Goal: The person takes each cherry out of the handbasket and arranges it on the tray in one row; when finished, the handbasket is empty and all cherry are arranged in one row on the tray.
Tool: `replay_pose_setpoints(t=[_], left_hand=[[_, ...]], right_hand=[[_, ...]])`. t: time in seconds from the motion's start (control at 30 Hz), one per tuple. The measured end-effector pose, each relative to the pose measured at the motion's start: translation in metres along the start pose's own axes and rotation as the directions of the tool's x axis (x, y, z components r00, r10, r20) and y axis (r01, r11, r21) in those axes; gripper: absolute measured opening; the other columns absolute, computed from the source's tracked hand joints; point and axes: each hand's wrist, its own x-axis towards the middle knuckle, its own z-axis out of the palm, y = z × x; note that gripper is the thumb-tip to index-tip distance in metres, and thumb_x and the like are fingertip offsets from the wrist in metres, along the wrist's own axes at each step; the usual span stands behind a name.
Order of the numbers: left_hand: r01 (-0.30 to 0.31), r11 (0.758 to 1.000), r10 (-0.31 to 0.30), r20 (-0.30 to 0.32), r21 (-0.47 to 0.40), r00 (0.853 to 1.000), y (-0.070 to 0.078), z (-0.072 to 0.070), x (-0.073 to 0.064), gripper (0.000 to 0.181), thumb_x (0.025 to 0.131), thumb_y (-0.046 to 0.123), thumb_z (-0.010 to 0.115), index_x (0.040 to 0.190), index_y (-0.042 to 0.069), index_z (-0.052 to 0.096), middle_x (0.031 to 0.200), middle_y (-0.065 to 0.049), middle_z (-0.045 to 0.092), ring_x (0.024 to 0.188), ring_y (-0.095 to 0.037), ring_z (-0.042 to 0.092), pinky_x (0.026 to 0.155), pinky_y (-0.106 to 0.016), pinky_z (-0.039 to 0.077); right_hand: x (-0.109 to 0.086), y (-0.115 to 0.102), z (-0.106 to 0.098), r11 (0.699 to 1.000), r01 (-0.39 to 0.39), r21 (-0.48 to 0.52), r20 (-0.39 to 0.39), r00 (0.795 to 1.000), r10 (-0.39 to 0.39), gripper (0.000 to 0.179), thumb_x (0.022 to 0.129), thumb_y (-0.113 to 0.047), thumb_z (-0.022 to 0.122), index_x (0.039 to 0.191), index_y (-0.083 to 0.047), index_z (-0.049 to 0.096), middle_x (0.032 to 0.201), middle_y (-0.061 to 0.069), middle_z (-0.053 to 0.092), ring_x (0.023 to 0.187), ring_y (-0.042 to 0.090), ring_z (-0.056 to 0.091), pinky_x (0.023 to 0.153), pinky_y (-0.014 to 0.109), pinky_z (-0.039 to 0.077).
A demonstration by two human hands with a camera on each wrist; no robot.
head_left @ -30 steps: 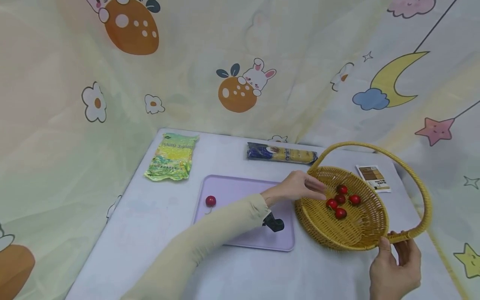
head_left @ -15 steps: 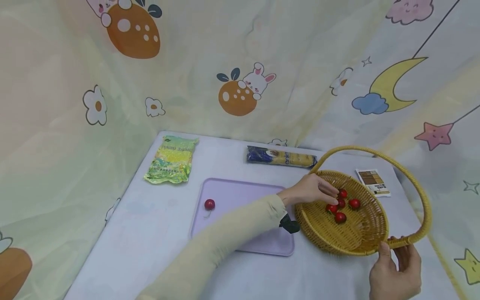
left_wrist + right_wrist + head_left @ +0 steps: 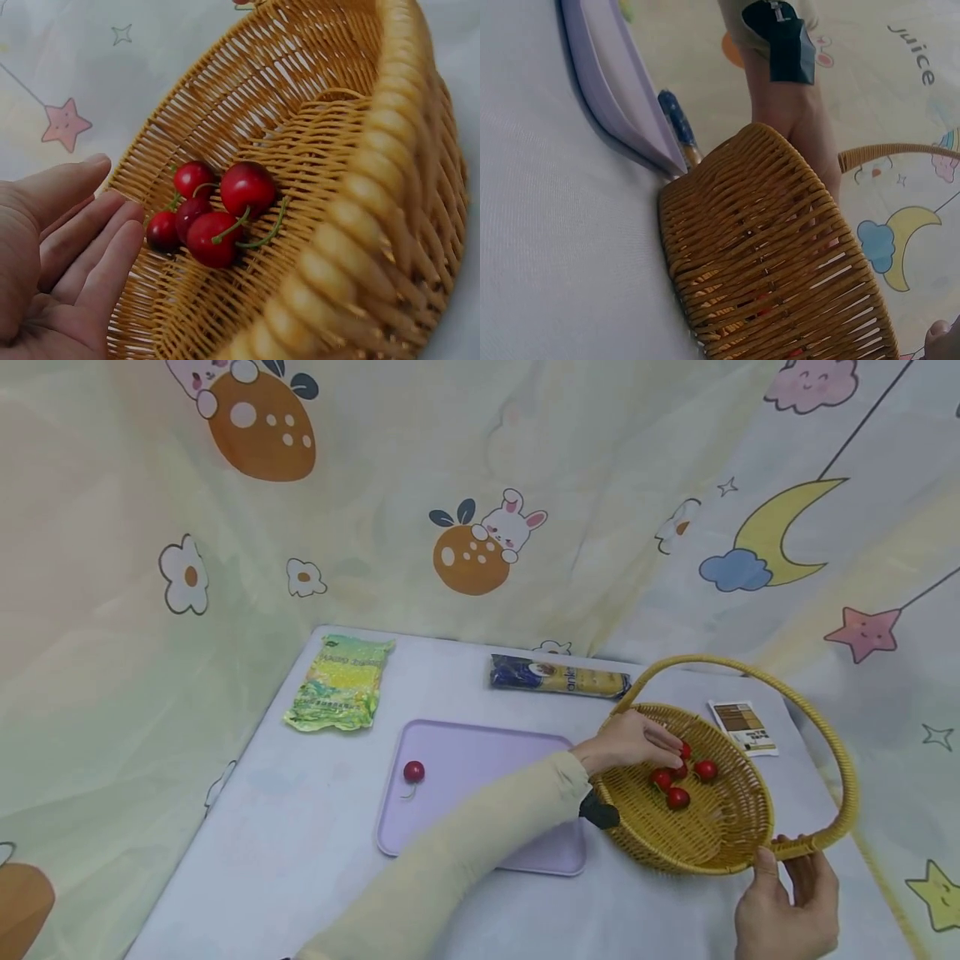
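My left hand (image 3: pixel 628 742) reaches over the near-left rim of a yellow wicker basket (image 3: pixel 720 839). Its fingers are fairly straight in the left wrist view, with nothing between them, just beside a cluster of red cherries (image 3: pixel 212 238). Several cherries lie together on the woven bottom, some with green stems. At the basket's lower right, my right hand (image 3: pixel 787 906) grips the rim where the arched handle (image 3: pixel 843 777) joins it. Only a bit of that hand shows at the corner of the right wrist view. A single cherry (image 3: pixel 413 772) with a stem rests on the lilac tray (image 3: pixel 480 752).
Left of the basket lies the lilac tray, partly covered by my left sleeve (image 3: pixel 457 852). A green and yellow packet (image 3: pixel 341 685) is at the back left. Behind the tray lies a long blue and yellow packet (image 3: pixel 558 677), and right of the basket a small white-brown sachet (image 3: pixel 742 727).
My left hand has moved right and deeper into the basket, closer to the cherries. My right hand keeps its grip on the basket, and the cherries look unmoved.
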Motion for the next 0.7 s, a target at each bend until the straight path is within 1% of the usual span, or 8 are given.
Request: replay_pose_setpoints(t=[0.13,0.2,0.37,0.47,0.53,0.6,0.63,0.7], left_hand=[[0.042,0.997,-0.044,-0.024,-0.067,0.999,0.0,0.006,0.005,0.023,0.089,0.016,0.085,0.112,0.011,0.082,0.094,0.004,0.082,0.089,0.0,0.071,0.083,-0.018,0.054],[0.047,0.997,-0.049,-0.044,-0.057,0.998,-0.001,0.008,0.008,0.023,0.089,0.017,0.085,0.111,0.011,0.083,0.098,0.005,0.082,0.092,-0.001,0.07,0.082,-0.02,0.054],[0.072,0.997,-0.073,-0.095,-0.013,0.993,-0.005,0.014,0.013,0.019,0.089,0.019,0.085,0.107,0.013,0.084,0.115,0.01,0.077,0.106,-0.004,0.067,0.086,-0.02,0.053],[0.089,0.996,-0.092,-0.118,-0.031,0.989,-0.007,0.016,0.014,0.017,0.088,0.016,0.086,0.104,0.012,0.084,0.121,0.01,0.074,0.108,-0.004,0.065,0.086,-0.021,0.053],[0.084,0.996,-0.088,-0.128,-0.041,0.988,-0.008,0.017,0.014,0.017,0.087,0.013,0.086,0.104,0.01,0.084,0.12,0.007,0.075,0.104,-0.006,0.066,0.084,-0.021,0.054],[0.08,0.997,-0.081,-0.138,-0.013,0.987,-0.008,0.017,0.015,0.018,0.086,0.013,0.087,0.103,0.01,0.084,0.117,0.006,0.076,0.101,-0.006,0.067,0.082,-0.021,0.054],[0.08,0.997,-0.077,-0.141,0.018,0.987,-0.009,0.018,0.016,0.018,0.086,0.014,0.087,0.103,0.01,0.084,0.116,0.006,0.077,0.102,-0.006,0.066,0.082,-0.02,0.053],[0.088,0.99,-0.072,-0.148,0.108,0.986,-0.009,0.019,0.017,0.018,0.084,0.017,0.089,0.101,0.013,0.085,0.111,0.007,0.078,0.106,-0.006,0.065,0.085,-0.019,0.051]], right_hand=[[0.002,0.0,0.001,1.0,-0.021,0.018,-0.001,1.0,0.021,0.05,0.1,-0.017,0.069,0.147,-0.03,0.058,0.142,-0.004,0.064,0.128,0.001,0.058,0.109,0.024,0.05],[0.002,0.0,0.001,0.999,-0.023,0.029,0.001,1.0,0.023,0.049,0.1,-0.016,0.069,0.146,-0.03,0.058,0.14,-0.007,0.064,0.127,0.001,0.058,0.108,0.023,0.05],[0.001,0.002,-0.001,0.998,0.034,0.049,-0.009,0.999,-0.034,0.048,0.096,-0.018,0.074,0.143,-0.027,0.062,0.136,-0.003,0.068,0.122,0.0,0.062,0.104,0.02,0.052],[0.001,0.002,-0.001,0.995,0.082,0.049,-0.017,0.997,-0.082,0.049,0.095,-0.021,0.076,0.142,-0.026,0.064,0.136,0.0,0.07,0.12,0.0,0.064,0.102,0.019,0.053],[0.001,0.002,-0.001,0.993,0.1,0.056,-0.022,0.995,-0.099,0.049,0.094,-0.021,0.077,0.141,-0.025,0.064,0.135,0.0,0.07,0.119,0.0,0.064,0.101,0.018,0.053],[0.002,0.002,-0.001,0.992,0.107,0.06,-0.027,0.994,-0.106,0.049,0.094,-0.021,0.077,0.141,-0.025,0.064,0.135,0.0,0.07,0.119,0.0,0.064,0.1,0.018,0.053],[0.002,0.003,-0.001,0.992,0.108,0.061,-0.029,0.994,-0.106,0.049,0.093,-0.02,0.078,0.141,-0.025,0.065,0.135,0.0,0.07,0.119,0.0,0.064,0.1,0.018,0.053],[0.003,0.003,-0.002,0.993,0.105,0.057,-0.031,0.994,-0.104,0.049,0.093,-0.02,0.077,0.141,-0.026,0.064,0.135,0.0,0.07,0.119,0.0,0.064,0.1,0.018,0.053]])
